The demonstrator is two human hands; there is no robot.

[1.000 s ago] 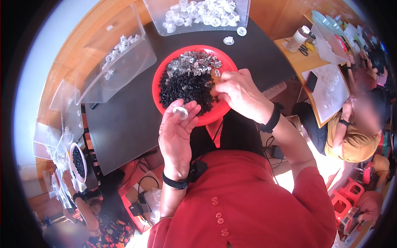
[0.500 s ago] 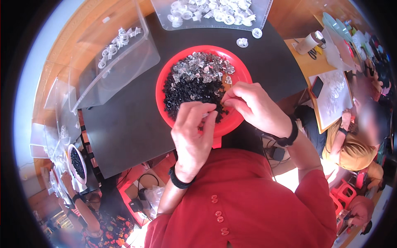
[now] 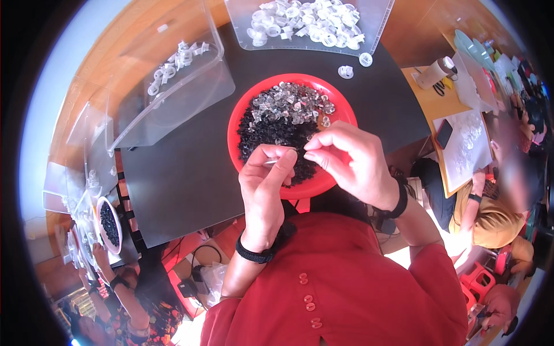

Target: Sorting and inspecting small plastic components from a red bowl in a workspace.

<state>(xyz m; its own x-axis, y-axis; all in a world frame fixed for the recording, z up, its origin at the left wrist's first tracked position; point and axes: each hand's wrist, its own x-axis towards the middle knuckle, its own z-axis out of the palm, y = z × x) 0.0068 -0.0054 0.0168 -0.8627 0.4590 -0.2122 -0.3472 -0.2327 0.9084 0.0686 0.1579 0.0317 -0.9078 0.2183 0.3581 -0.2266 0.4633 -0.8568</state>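
My left hand [image 3: 262, 190] is closed over the near side of a red basin [image 3: 345, 109]. Between its thumb and fingers is a small whitish plastic piece [image 3: 270, 162], mostly covered. Close by on the right, my right hand [image 3: 360, 167] pinches thumb and forefinger together; what sits at the fingertips is too small to make out. The fingertips of both hands nearly meet. Inside the basin, small black plastic parts [image 3: 268, 130] fill the near and left portion, and clear plastic pieces [image 3: 288, 102] are heaped at the far side.
A clear bin of white ring-shaped parts [image 3: 314, 23] stands beyond the basin, with two loose white parts [image 3: 345, 72] beside it. Another clear bin [image 3: 190, 95] lies at left on the dark table [image 3: 173, 190]. Co-workers sit at both sides; a phone [image 3: 444, 134] rests at right.
My right hand has come out of the basin's parts toward my left hand. My left hand has turned slightly, showing more of its thumb. The whole view has shifted a little.
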